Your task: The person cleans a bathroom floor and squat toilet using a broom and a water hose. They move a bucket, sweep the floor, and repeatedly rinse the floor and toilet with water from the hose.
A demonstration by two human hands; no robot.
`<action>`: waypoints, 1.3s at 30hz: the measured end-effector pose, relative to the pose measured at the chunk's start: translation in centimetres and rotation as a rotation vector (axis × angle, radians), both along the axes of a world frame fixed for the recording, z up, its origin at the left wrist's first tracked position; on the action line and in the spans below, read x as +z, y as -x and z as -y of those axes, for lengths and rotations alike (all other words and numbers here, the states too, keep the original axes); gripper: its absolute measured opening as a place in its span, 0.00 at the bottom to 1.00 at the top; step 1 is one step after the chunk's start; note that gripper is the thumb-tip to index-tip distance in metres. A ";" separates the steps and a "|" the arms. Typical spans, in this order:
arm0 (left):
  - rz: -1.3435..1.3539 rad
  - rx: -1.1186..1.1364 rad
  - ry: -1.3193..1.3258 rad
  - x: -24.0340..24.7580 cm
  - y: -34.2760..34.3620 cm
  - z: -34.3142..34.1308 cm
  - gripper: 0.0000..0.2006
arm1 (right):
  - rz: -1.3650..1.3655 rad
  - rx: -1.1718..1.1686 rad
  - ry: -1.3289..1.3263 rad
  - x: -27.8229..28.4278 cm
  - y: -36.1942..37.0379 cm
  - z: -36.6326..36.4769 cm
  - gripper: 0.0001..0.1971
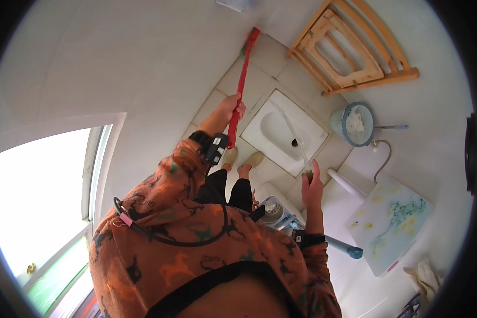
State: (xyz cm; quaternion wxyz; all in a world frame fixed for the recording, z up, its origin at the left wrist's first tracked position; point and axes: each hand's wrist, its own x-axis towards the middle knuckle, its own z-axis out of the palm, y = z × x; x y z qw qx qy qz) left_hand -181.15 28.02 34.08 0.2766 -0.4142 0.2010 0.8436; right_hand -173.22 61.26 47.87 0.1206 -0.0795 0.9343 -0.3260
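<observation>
Head view. Left hand [230, 108]: fingers wrapped around a red tool [242, 79] with a long handle, gripped mid-length. Far end sits at the foot of the wall, near the corner; small green patch there, maybe bristles, too small to tell. Near end reaches back by the left wrist.

Right hand [312, 188]: fingers closed on a short outlet [309, 173], thumb along it. Most of it hidden in the grip, so cannot tell hose from nozzle. Clear water stream [288, 122] runs from it across the white squat pan [315, 139], which is set in the tiled floor [273, 55].

Progress: looks mid-work, both hands occupied, water on, red tool in use or held ready. No part can be called finished from here; how much is left, cannot tell.

Containers: squat pan has an oval hollow with a dark drain hole [295, 142]; nothing solid visible in it. Pale blue bucket [336, 122] beyond the pan, by the wall, holds white crumpled stuff [355, 121], paper or cloth, unclear; a blue handle [392, 127] sticks out just beside it. Pale box [289, 199] between legs and right forearm carries a round slotted piece [273, 208]; rest of its contents partly covered, cannot tell.
</observation>
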 end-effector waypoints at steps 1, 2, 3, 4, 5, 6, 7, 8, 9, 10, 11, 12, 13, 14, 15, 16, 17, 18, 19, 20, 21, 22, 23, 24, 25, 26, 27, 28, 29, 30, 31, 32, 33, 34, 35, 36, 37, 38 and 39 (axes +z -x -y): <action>-0.048 -0.028 0.103 -0.7 0.3 -0.2 0.17 | -0.011 0.003 0.005 -0.2 0.0 -0.1 0.23; -0.035 -0.157 0.282 -1.5 0.7 -0.5 0.18 | 0.017 0.017 -0.003 -0.3 0.1 -0.2 0.23; -0.065 -0.274 0.430 -2.3 1.0 -0.8 0.18 | 0.023 0.022 -0.003 -0.5 0.1 -0.3 0.23; -0.096 -0.392 0.577 -3.2 1.1 -1.2 0.18 | 0.001 0.031 0.009 -0.6 0.1 -0.3 0.23; -0.137 -0.537 0.682 -4.2 0.8 -1.6 0.14 | 0.050 0.013 -0.007 -0.7 0.1 -0.4 0.23; -0.178 -0.683 0.786 -5.1 0.1 -2.0 0.11 | 0.071 -0.001 -0.012 -0.7 0.1 -0.4 0.23; -0.222 -0.833 0.880 -6.1 -0.9 -2.4 0.11 | 0.087 -0.020 -0.018 -0.7 0.0 -0.4 0.23; -0.529 -1.313 1.255 -7.0 -2.7 -2.6 0.25 | 0.083 -0.032 -0.009 -0.7 0.1 -0.5 0.23; -0.606 -1.543 1.253 -7.7 -4.6 -2.2 0.30 | 0.073 -0.049 -0.002 -0.6 0.1 -0.6 0.23; -0.695 -1.685 1.358 -8.3 -7.4 -1.6 0.29 | 0.080 -0.046 0.024 -0.6 0.2 -0.8 0.23; -0.469 -1.597 1.194 -8.6 -10.1 -1.0 0.28 | 0.064 -0.065 0.011 -0.5 0.2 -0.9 0.23; -0.381 -1.547 1.155 -8.5 -12.9 0.2 0.25 | 0.066 -0.069 0.014 -0.4 0.3 -1.1 0.23; -0.536 -1.764 1.236 -8.2 -15.5 1.4 0.22 | 0.065 -0.089 0.024 -0.4 0.3 -1.2 0.23; -0.245 -1.553 1.075 -7.6 -17.9 2.6 0.17 | 0.055 -0.059 0.021 -0.4 0.4 -1.3 0.23; 0.003 -1.432 1.029 -6.8 -20.1 3.8 0.15 | 0.042 -0.043 0.024 -0.4 0.4 -1.4 0.23; 0.166 -1.390 0.999 -5.7 -22.3 4.9 0.19 | 0.030 -0.028 0.027 -0.5 0.4 -1.5 0.23; -0.052 -1.536 1.037 -4.2 -24.9 6.1 0.24 | 0.016 -0.015 0.021 -0.6 0.4 -1.5 0.23; 0.008 -1.474 1.045 -2.8 -26.9 6.9 0.32 | 0.002 -0.002 0.014 -0.7 0.3 -1.4 0.23; 0.220 -1.399 1.103 -1.6 -28.6 7.3 0.30 | -0.004 0.033 0.015 -0.8 0.2 -1.4 0.23; 0.132 -1.510 1.083 -0.3 -30.1 7.8 0.27 | 0.029 0.010 -0.005 -0.9 0.1 -1.3 0.23; 0.114 -1.459 1.183 0.8 -31.3 7.9 0.26 | 0.070 0.008 -0.018 -1.0 -0.1 -1.2 0.23; 0.106 -1.435 1.273 1.9 -32.5 7.9 0.25 | 0.115 0.009 -0.033 -1.1 -0.2 -1.1 0.24; 0.104 -1.422 1.343 3.0 -33.5 7.8 0.24 | 0.081 0.031 -0.018 -1.1 -0.4 -1.0 0.24; 0.128 -1.390 1.375 4.1 -34.4 7.9 0.24 | 0.047 0.053 -0.004 -1.2 -0.6 -1.0 0.24; 0.159 -1.370 1.387 5.3 -35.3 8.0 0.23 | 0.013 0.074 0.012 -1.4 -0.9 -0.9 0.24; 0.197 -1.361 1.413 6.4 -36.2 7.9 0.23 | 0.039 0.091 0.013 -1.5 -1.1 -0.8 0.24; 0.209 -1.363 1.389 7.6 -37.2 7.8 0.22 | 0.064 0.107 0.015 -1.7 -1.3 -0.6 0.24; 0.230 -1.375 1.379 8.8 -38.3 7.6 0.22 | 0.063 0.125 0.028 -2.0 -1.6 -0.5 0.24; 0.281 -1.405 1.372 9.8 -39.3 7.4 0.21 | 0.097 0.139 0.019 -2.3 -1.9 -0.3 0.24; 0.279 -1.385 1.386 10.5 -40.2 7.3 0.21 | 0.105 0.155 0.021 -2.7 -2.2 -0.1 0.24; 0.307 -1.382 1.402 11.2 -41.2 7.3 0.21 | 0.085 0.193 0.050 -3.0 -2.5 0.1 0.24; 0.344 -1.399 1.383 11.7 -42.4 7.0 0.20 | 0.117 0.190 0.032 -3.3 -2.9 0.3 0.24; 0.355 -1.415 1.364 11.9 -43.2 7.2 0.20 | 0.120 0.208 0.041 -3.6 -3.2 0.5 0.24; 0.334 -1.425 1.444 11.7 -43.8 7.6 0.19 | 0.102 0.217 0.058 -3.9 -3.5 0.6 0.24; 0.359 -1.474 1.462 11.4 -44.3 7.9 0.18 | 0.114 0.216 0.047 -4.1 -3.8 0.7 0.24; 0.356 -1.524 1.460 10.9 -44.9 8.2 0.18 | 0.120 0.217 0.042 -4.2 -4.0 0.8 0.24; 0.302 -1.511 1.412 10.3 -45.4 8.4 0.18 | 0.094 0.225 0.055 -4.3 -4.4 0.9 0.24; 0.282 -1.514 1.390 9.6 -45.9 8.6 0.18 | 0.121 0.214 0.040 -4.4 -4.7 0.9 0.24; 0.246 -1.507 1.377 9.0 -46.4 8.8 0.18 | 0.117 0.210 0.044 -4.5 -5.1 0.9 0.25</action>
